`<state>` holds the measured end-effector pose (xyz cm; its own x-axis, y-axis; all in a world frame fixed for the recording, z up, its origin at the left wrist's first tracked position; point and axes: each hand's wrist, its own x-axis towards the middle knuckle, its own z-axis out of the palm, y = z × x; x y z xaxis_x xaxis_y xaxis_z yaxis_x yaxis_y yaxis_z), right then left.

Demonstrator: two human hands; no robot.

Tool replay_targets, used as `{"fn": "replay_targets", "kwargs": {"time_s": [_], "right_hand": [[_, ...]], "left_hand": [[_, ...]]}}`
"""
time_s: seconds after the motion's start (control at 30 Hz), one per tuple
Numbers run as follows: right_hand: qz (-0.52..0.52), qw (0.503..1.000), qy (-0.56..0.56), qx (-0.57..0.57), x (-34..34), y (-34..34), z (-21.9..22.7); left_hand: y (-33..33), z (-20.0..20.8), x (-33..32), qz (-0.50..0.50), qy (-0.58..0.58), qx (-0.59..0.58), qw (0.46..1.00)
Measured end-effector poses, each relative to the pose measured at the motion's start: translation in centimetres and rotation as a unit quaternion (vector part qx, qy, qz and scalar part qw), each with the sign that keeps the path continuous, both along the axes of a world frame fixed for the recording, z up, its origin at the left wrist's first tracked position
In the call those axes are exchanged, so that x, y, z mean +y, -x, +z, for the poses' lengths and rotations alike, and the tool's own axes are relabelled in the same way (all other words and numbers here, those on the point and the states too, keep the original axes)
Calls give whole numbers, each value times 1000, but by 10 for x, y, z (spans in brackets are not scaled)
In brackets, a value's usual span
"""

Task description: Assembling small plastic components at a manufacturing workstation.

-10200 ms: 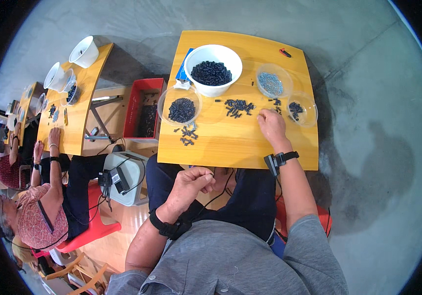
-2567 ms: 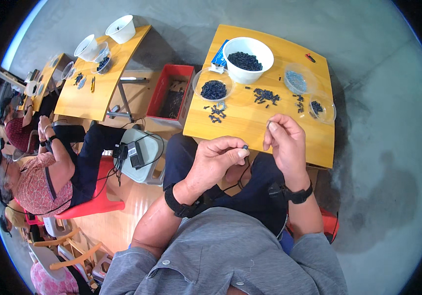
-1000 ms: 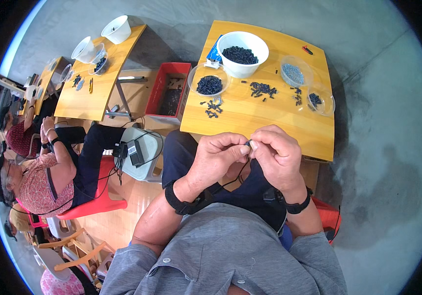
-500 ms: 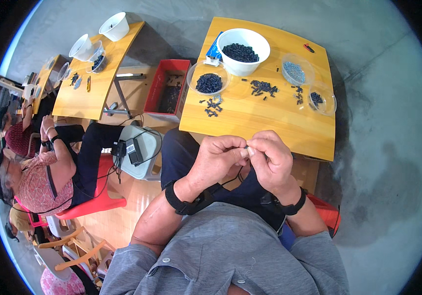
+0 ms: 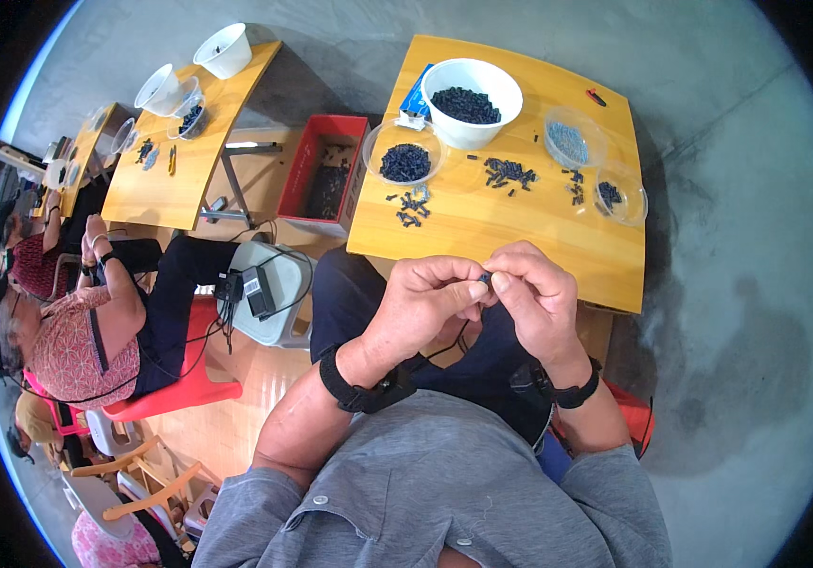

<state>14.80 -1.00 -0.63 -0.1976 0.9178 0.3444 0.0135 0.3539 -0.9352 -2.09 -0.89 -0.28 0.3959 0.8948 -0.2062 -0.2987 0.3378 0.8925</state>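
Note:
Pinched between the fingertips of both hands is a small dark part (image 5: 486, 279), mostly covered by the fingers. My left hand (image 5: 430, 295) grips it from the left, thumb against forefinger. My right hand (image 5: 537, 295) closes on it from the right. Both hands are above my lap, just off the near edge of the wooden table (image 5: 482, 232). Beyond them lie a pile of small black parts (image 5: 509, 172) and a smaller group of dark and clear pieces (image 5: 412, 210). A clear bowl (image 5: 444, 151) of black parts stands at the left.
A white tub (image 5: 473, 137) of black pieces stands at the back, with a clear bowl (image 5: 569, 138) of light-blue bits and another clear bowl (image 5: 635, 201) rightward. A red box (image 5: 290, 180) sits left of the table. A grey stool (image 5: 278, 327) holds cables; a seated person (image 5: 84, 346) is further left.
My right hand has shifted slightly right and turned, and more of the dark part shows between the fingertips. My left hand stays nearly in place.

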Motion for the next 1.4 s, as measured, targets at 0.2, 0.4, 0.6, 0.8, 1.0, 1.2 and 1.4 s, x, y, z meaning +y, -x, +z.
{"fn": "replay_targets", "kwargs": {"time_s": [0.2,0.4,0.6,0.8,1.0,1.2,1.4], "right_hand": [[9,984,144,108,0,-3,1],[86,937,303,152,2,-9,-4],[217,858,405,229,6,-8,-4],[323,796,445,255,9,-14,-7],[414,778,407,240,6,-19,-12],[380,779,432,248,-5,-15,-14],[325,757,489,287,-18,-7,-12]], "left_hand": [[1,0,0,-3,9,-41,999],[-3,-15,4,40,-165,-2,985],[-3,-4,-1,0,-63,-67,996],[-2,-4,-1,-39,-94,-81,992],[-3,0,0,-83,-94,-100,987],[-4,0,-4,-110,-65,-108,986],[-2,-1,-3,-137,-79,-79,984]]}}
